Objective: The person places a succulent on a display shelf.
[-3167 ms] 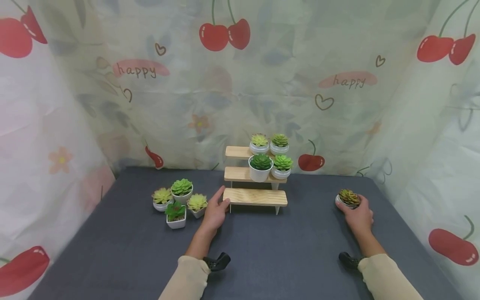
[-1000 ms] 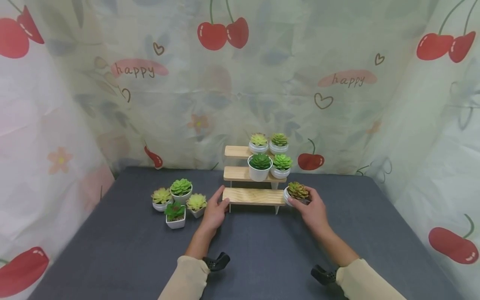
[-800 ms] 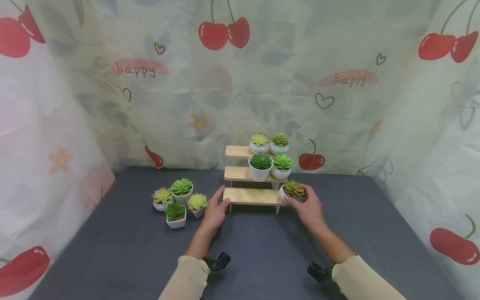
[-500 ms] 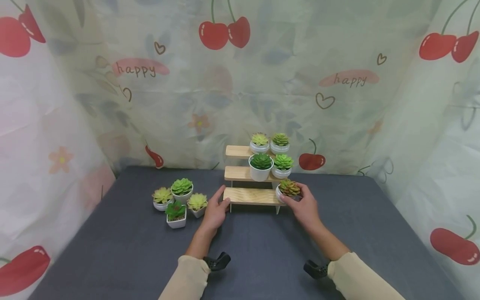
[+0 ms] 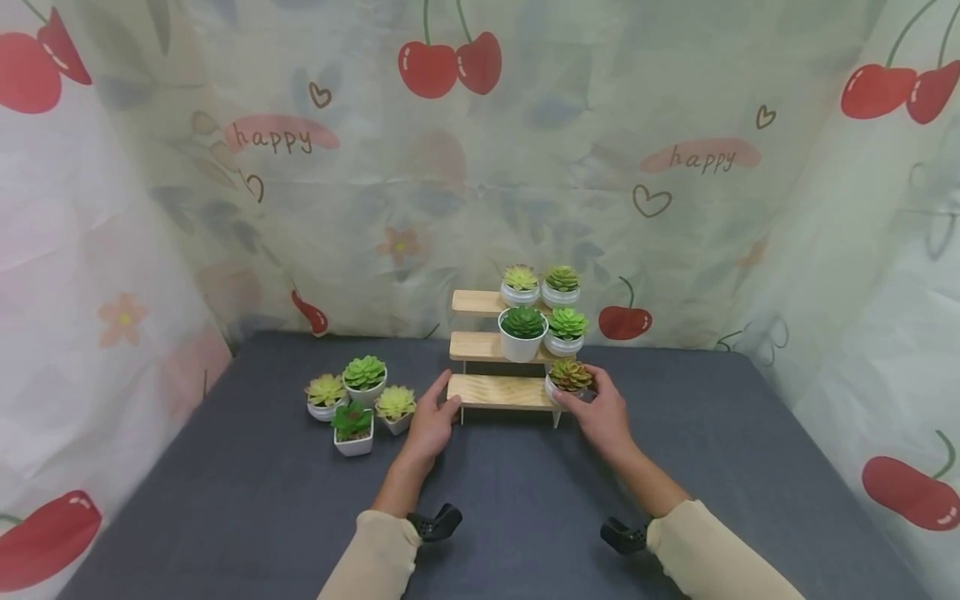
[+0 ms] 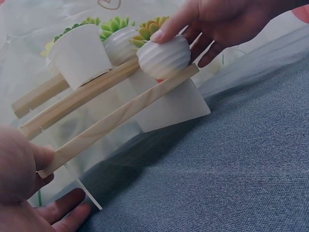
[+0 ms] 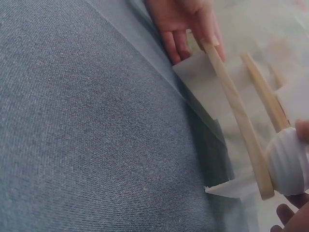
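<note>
My right hand [image 5: 606, 418] holds a potted succulent [image 5: 570, 377] with reddish-green leaves at the right end of the bottom step of a three-step wooden plant stand [image 5: 495, 391]. In the left wrist view, thumb and fingers lie around its ribbed white pot [image 6: 164, 57], which is right at the step's top. My left hand [image 5: 431, 425] pinches the left end of that step, thumb above and a finger below. Behind, a dark green succulent [image 5: 522, 325] and a bright green succulent [image 5: 567, 327] stand on the middle step.
Two more potted succulents, one pale [image 5: 521, 280] and one green [image 5: 561, 283], sit on the top step. Left of the stand, several potted succulents cluster on the dark cloth, among them a square-potted one [image 5: 352, 435]. A printed curtain [image 5: 525, 192] hangs behind.
My right hand has carried the reddish-green succulent leftward from the right side of the table to the bottom step's right end. My left hand stays at the stand.
</note>
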The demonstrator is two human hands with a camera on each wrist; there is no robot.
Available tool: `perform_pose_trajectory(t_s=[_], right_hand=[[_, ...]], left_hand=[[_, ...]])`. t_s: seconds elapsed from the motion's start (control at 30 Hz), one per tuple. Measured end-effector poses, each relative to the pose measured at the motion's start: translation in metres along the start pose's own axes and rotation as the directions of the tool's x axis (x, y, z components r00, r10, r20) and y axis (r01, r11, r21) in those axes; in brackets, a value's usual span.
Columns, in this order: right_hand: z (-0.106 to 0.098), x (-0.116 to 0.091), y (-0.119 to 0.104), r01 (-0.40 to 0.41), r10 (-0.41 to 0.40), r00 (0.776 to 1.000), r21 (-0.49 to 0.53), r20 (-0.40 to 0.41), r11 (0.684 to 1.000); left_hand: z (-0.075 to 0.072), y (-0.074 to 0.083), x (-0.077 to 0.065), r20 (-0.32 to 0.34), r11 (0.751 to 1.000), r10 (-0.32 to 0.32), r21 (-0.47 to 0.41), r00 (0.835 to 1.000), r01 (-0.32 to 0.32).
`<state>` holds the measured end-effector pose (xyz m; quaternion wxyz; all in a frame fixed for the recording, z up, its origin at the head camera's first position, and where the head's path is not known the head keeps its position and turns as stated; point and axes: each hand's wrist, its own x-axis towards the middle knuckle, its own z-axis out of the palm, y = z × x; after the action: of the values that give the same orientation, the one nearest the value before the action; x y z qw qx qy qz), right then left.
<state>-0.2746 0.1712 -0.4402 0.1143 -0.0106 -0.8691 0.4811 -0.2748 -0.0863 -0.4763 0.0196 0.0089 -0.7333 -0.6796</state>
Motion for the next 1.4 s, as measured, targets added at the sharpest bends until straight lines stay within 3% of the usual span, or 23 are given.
perform_pose_trajectory(t_s=[1.1,1.4], right_hand=[[0.012,0.004,0.004,0.037,-0.037,0.999,-0.024,-0.019,0.999],[0.007,0.003,0.008,0.028,-0.027,1.000,-0.062,0.015,0.998]], left_hand=[[0.001,0.000,0.002,-0.012,1.000,-0.006,-0.002,1.000,0.006],[0.000,0.000,0.002,-0.009,1.000,-0.009,-0.001,1.000,0.009]])
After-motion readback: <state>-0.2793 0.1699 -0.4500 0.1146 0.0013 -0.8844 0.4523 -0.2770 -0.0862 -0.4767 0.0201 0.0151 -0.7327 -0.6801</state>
